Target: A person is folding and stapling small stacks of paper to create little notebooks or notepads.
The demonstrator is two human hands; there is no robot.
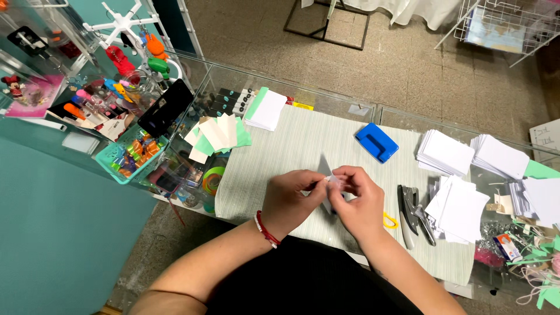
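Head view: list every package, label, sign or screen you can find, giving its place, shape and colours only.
Phone: left of the mat, tilted upright, dark rectangular screen.
Small box: far right by green scraps, white with blue and red.
Pink card: far left, flat, with a cartoon figure.
Paper sheet: right edge, white with lines.

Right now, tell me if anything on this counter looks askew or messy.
The cream and green cards by the teal basket lie fanned and crooked, unlike the squared white card stacks. Green paper scraps litter the right edge.

Blue hole punch; pale green striped mat; white card stacks; red bracelet.
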